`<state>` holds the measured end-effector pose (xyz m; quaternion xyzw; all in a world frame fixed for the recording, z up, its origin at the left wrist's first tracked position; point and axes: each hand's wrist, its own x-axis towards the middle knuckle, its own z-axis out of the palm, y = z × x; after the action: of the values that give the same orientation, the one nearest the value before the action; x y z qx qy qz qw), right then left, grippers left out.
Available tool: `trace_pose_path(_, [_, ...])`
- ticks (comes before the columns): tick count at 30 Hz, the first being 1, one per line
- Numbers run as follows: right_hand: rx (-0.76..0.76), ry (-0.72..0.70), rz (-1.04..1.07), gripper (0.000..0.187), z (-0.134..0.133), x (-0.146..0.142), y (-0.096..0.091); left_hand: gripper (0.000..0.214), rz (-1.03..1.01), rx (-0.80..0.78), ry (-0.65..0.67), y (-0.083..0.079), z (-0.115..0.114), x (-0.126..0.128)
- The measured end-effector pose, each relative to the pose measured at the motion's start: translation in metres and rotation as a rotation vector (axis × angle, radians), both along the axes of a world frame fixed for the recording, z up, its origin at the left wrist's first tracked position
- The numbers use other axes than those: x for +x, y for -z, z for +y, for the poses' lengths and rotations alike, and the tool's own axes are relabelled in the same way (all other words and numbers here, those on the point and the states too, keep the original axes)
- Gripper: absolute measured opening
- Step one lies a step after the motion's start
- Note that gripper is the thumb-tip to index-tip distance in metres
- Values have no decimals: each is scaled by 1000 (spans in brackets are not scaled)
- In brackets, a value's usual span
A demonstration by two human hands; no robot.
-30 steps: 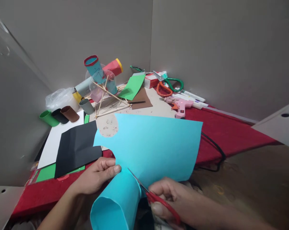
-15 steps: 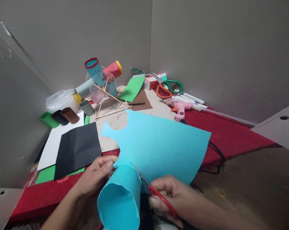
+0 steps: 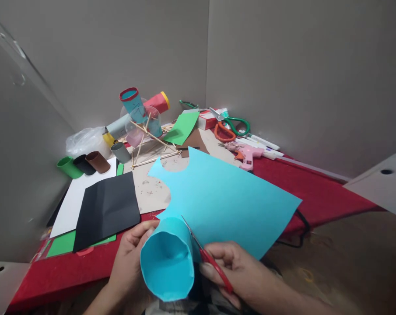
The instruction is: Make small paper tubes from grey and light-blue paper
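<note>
A light-blue paper tube (image 3: 166,267) points its round mouth toward me, its far end against a large light-blue sheet (image 3: 230,197) with curved cut-outs along its left side. My left hand (image 3: 135,249) is closed at the tube's left side, its fingertips partly hidden behind tube and sheet. In my right hand (image 3: 230,267) is a pair of red-handled scissors (image 3: 215,269), fingers wrapped round the handles. The blades run along the tube's right edge, over the sheet.
A black sheet (image 3: 109,208) lies at left, near small green (image 3: 69,167), black and brown (image 3: 97,162) tubes. Behind stands a stick frame (image 3: 156,159) with coloured tubes. A pink glue gun (image 3: 248,155) and green-handled scissors (image 3: 239,124) lie at the back right of the red-covered table (image 3: 316,183).
The light-blue sheet has turned and shifted right. The tube has tilted so that its mouth sits higher, and my left hand has moved slightly right with it.
</note>
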<state>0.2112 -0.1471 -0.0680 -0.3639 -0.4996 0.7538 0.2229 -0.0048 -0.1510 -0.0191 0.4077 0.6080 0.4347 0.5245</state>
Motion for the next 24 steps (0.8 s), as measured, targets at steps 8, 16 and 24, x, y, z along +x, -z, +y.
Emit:
trace_pose_path(8, [57,-66,-83,51,-1,5,-11,26,48,124,58,-1,7,-2])
trace_pose_path(16, [102,-41,-58,56,-2,8,-2,29,77,133,174,13,11,-21])
trace_pose_path(24, [123,-82,-38,53,-6,6,-3,28,104,188,174,9,7,-24])
